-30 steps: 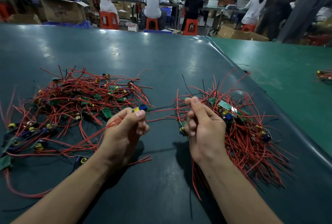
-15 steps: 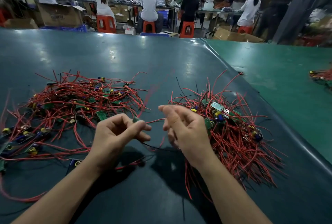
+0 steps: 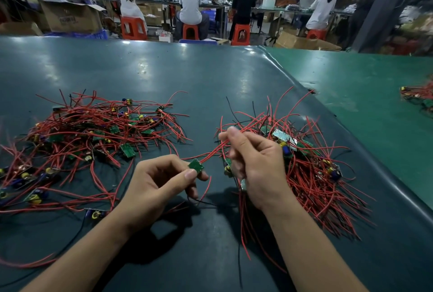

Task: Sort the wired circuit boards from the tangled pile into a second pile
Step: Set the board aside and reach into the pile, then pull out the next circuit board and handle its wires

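A tangled pile [image 3: 93, 137] of small green circuit boards with red and black wires lies on the left of the dark table. A second pile [image 3: 309, 165], its wires lying more in one direction, sits on the right. My left hand [image 3: 154, 186] pinches a small green circuit board [image 3: 196, 166] between thumb and fingers at the table's middle. Red wires [image 3: 212, 153] run from that board up to my right hand [image 3: 255, 163], which pinches them and also grips a bundle of boards and wires that hangs down below the palm.
The dark table mat [image 3: 187, 76] meets a brighter green table [image 3: 365, 95] on the right, where another small wire pile [image 3: 419, 97] lies at the edge. Several people sit on red stools [image 3: 132, 27] at benches beyond the table. Cardboard boxes [image 3: 70, 17] stand behind.
My left hand has turned the board so that its green face shows between the fingertips. My right hand has slid along the red wires, which now stretch between both hands.
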### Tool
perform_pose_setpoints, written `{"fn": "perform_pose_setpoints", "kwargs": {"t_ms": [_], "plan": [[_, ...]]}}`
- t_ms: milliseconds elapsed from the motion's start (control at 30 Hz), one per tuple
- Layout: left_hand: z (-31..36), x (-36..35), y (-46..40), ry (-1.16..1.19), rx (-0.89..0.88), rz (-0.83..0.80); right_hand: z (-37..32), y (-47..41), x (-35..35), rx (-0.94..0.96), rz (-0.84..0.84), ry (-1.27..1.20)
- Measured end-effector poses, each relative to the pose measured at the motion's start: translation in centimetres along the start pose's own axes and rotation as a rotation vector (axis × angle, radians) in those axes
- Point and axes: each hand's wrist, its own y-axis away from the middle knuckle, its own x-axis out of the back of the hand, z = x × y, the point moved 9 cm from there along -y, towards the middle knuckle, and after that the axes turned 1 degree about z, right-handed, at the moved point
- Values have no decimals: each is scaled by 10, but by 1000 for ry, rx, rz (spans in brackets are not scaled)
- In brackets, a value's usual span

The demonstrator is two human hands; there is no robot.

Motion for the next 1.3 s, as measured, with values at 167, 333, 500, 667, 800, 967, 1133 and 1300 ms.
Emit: {"fn": "perform_pose_setpoints", "kwargs": {"t_ms": [167, 333, 500, 667, 800, 967, 1133, 1300], "plan": [[2, 13, -3, 13, -50, 87, -13, -3, 24, 107, 198, -123], [4, 30, -2, -54, -98, 192, -26, 0, 50, 183, 409, -324], [26, 37, 5, -282, -336, 277, -27, 10, 17, 219, 162, 85], [38, 8, 11, -645, -503, 83, 24, 24, -49, -55, -377, 234], [40, -3, 13, -739, -518, 40, 9, 24, -40, 162, -298, 438], [39, 1, 10, -878, -478, 137, -17, 29, -30, 398, -152, 479], [54, 20, 16, -873, -567, 346, -41, 29, 18, 465, 372, 96], [53, 30, 14, -906, -571, 406, 24, 26, 31, 4, 578, -449]]}}
